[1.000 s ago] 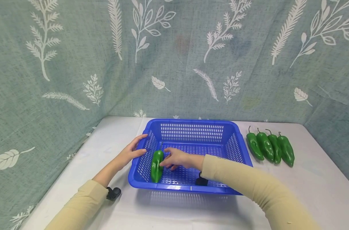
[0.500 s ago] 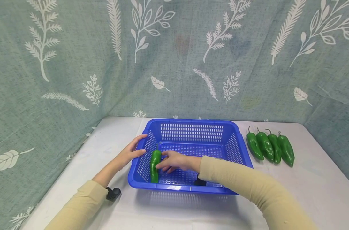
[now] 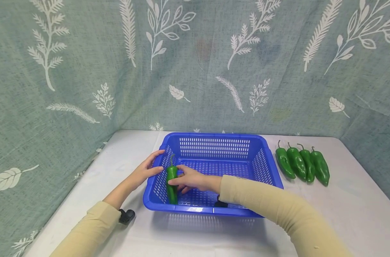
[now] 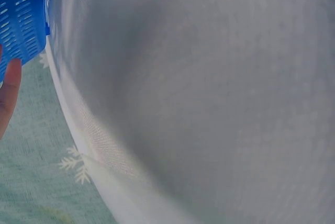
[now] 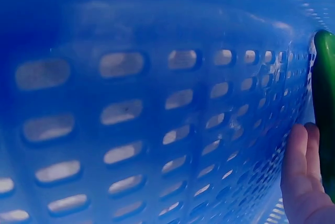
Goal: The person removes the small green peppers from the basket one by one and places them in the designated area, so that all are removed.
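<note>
A long green pepper with a curled stem lies along the left wall inside the blue basket. My right hand reaches into the basket and holds this pepper, thumb across its upper side and fingers along its right side. In the right wrist view, fingertips lie against the pepper, near the perforated wall. My left hand rests at the basket's left rim with its fingers spread and fairly straight. One of its fingers shows beside the basket's outer wall in the left wrist view.
Several green peppers lie side by side on the white tablecloth, right of the basket. A leaf-patterned green curtain hangs behind and to the left. Black wrist cameras, such as the left one, stick out under both wrists.
My right hand has moved slightly left, and the pepper with it has shifted toward the basket's left wall and turned, its stem now raised. The left hand and basket have stayed put.
</note>
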{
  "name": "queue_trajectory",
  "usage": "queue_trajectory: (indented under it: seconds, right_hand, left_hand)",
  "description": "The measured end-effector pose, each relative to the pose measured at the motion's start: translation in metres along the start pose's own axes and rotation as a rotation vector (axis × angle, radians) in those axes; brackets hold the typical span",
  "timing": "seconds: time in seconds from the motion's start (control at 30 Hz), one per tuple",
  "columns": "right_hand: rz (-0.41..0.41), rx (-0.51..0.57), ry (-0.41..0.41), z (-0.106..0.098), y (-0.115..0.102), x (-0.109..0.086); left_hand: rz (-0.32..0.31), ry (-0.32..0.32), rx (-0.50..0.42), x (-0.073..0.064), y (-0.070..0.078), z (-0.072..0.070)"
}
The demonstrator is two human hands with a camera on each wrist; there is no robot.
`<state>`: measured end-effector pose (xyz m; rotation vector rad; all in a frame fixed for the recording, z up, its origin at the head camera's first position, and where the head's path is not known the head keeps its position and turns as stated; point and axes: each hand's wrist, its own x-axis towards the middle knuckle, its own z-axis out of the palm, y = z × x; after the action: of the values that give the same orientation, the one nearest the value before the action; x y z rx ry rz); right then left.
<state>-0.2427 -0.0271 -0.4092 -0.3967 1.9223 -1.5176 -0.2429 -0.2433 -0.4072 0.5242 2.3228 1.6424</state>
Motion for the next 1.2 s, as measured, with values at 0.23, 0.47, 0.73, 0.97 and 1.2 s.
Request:
queue_trajectory:
  seconds: [0.23,0.47,0.73,0.97,1.2]
  right_hand:
    - [-0.062,-0.051,0.024,0.003,0.000,0.000]
    - [-0.127,-0.102,0.045,0.000,-0.004,-0.001]
    - [-0.147,-0.108,0.094,-0.007,-0.012,-0.006]
    - [-0.190,-0.193,0.085,-0.018,-0.016,-0.021]
    - [-0.250,-0.202,0.089,-0.028,-0.021,-0.033]
  left_hand:
    - [0.006,0.002,0.002,-0.001,0.002,0.000]
    - [0.000,0.004,0.000,0.000,0.002,0.000]
    - [-0.002,0.004,0.000,0.000,0.001,0.000]
    - [-0.007,0.007,0.008,0.000,0.001,0.001]
    - [-0.006,0.009,0.013,0.000,0.001,0.001]
